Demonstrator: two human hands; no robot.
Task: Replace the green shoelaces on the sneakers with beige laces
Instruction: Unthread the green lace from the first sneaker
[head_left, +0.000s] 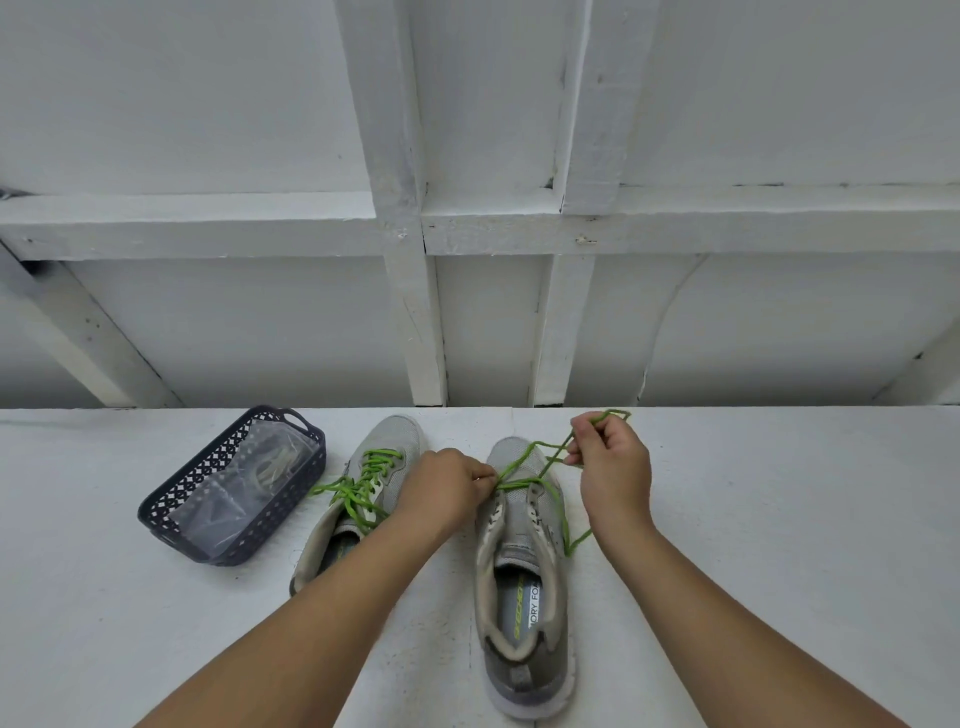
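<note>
Two grey sneakers stand on a white table. The left sneaker (358, 499) keeps its green laces (363, 480) threaded, partly hidden behind my left forearm. The right sneaker (524, 571) has most eyelets bare; its green lace (527, 462) crosses only the front and hangs down the shoe's right side. My left hand (447, 486) pinches this lace at the shoe's left front eyelets. My right hand (610, 457) grips loops of the same lace, raised above the toe. Beige laces (272, 465) lie in clear bags inside the basket.
A dark plastic basket (171, 506) sits at the left of the table, holding clear bags. White wooden framing and wall rise behind the table's far edge (727, 408). Bare table surface lies right of the right sneaker.
</note>
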